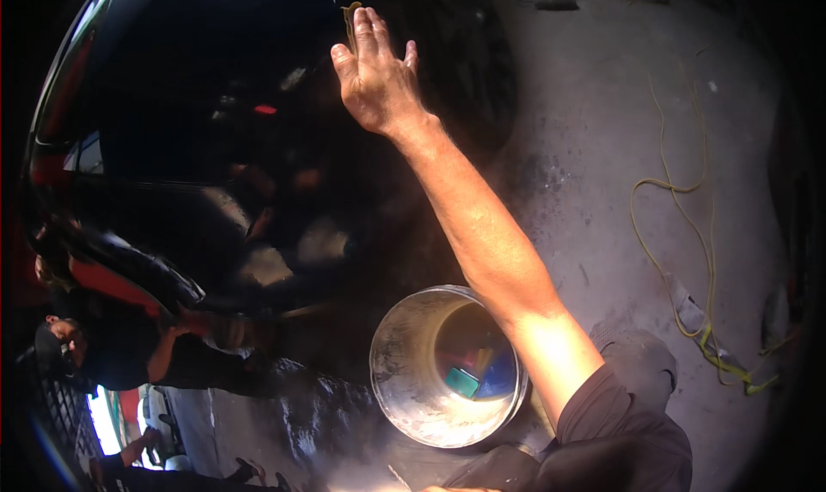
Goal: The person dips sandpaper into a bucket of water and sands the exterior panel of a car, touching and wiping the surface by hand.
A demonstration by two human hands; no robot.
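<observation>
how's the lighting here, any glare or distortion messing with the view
Head view: hard light brightens the bare right forearm; the glossy black curved panel mirrors bright patches; the round whitish-grey bucket is partly shaded inside; fisheye bends edges and corners go black.

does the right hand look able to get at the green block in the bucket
Probably yes, once the right hand draws back from the dark panel: the bucket is open on top and the green block shows uncovered.
</observation>
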